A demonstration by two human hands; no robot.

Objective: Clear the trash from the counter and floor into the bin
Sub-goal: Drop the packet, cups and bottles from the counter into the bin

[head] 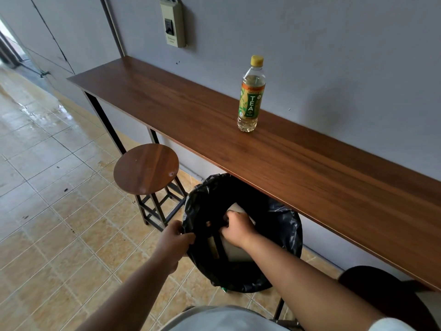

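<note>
A bin lined with a black bag stands on the floor, partly under the wooden counter. My left hand grips the bag's near-left rim. My right hand reaches inside the bin, fingers closed on a flat pale grey box-like item that stands in the bag. A tea bottle with a yellow cap and green label stands upright on the counter, near the wall. A small green scrap peeks out by the bin's base.
A round wooden stool on a black frame stands left of the bin. A dark stool seat sits at the lower right. The tiled floor stretches to the left. A switch box hangs on the wall.
</note>
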